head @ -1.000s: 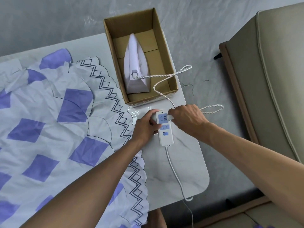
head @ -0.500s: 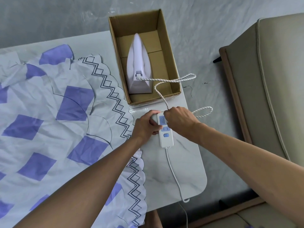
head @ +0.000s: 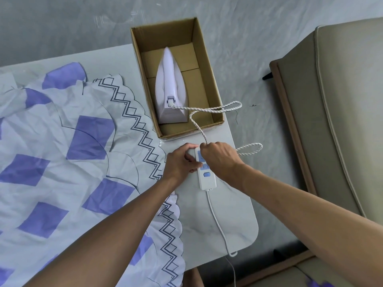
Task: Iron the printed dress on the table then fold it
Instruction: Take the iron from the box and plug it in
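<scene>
left hand (head: 179,162) grips power strip (head: 207,180) on surface (head: 232,216) | right hand (head: 220,158) curled round braided cord (head: 198,125) | iron (head: 171,90) in cardboard box (head: 209,65)

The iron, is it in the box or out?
In. The iron sits inside the cardboard box; its cord trails over the rim.

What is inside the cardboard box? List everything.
Inside the cardboard box a white iron lies on the floor; its braided cord loops out over the walls to the right hand at the power strip. The floor under the iron is covered; nothing else shows.
</scene>
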Available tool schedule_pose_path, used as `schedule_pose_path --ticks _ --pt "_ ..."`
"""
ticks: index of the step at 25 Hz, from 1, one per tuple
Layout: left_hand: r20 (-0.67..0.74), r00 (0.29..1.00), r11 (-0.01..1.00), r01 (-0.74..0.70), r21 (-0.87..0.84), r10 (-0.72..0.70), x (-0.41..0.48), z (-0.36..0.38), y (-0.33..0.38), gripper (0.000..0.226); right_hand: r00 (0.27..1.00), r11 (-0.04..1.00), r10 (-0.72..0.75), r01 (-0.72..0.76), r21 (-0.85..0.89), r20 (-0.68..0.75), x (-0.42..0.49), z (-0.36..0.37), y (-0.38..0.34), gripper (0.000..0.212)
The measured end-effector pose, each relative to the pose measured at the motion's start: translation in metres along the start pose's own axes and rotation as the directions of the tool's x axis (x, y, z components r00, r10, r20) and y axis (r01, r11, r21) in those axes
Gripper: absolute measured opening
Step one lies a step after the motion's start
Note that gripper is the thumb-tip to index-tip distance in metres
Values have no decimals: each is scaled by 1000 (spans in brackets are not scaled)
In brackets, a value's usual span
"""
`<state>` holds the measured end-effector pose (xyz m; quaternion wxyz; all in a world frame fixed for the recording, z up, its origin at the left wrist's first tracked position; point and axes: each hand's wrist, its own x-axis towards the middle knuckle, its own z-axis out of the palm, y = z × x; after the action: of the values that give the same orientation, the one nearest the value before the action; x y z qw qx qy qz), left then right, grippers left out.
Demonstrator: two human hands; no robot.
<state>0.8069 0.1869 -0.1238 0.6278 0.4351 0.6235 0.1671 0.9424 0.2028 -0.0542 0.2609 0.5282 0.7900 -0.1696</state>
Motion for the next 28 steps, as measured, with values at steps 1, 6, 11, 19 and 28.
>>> schedule_pose_path --ticks 1,6,11,19,28 --pt "-3 1000 1000 -5 9 5 0 0 1 51 1000 1000 2 -3 12 10 0 -1 0 27" --pt "35 999 997 3 78 -5 -3 -2 8 52 999 999 36 -37 30 36 -1 -1 -1 26" --pt "74 997 972 3 234 -21 -23 -37 34 47 997 999 37 -36 -16 68 -7 -19 -6 17" --pt "-294 955 998 46 39 -33 -33 -121 84 20 872 757 355 -57 651 -337 34 -151 0 27" --pt "-278 953 965 -42 259 117 22 -112 71 57 886 -24 409 -230 973 220 154 -117 -13 26"
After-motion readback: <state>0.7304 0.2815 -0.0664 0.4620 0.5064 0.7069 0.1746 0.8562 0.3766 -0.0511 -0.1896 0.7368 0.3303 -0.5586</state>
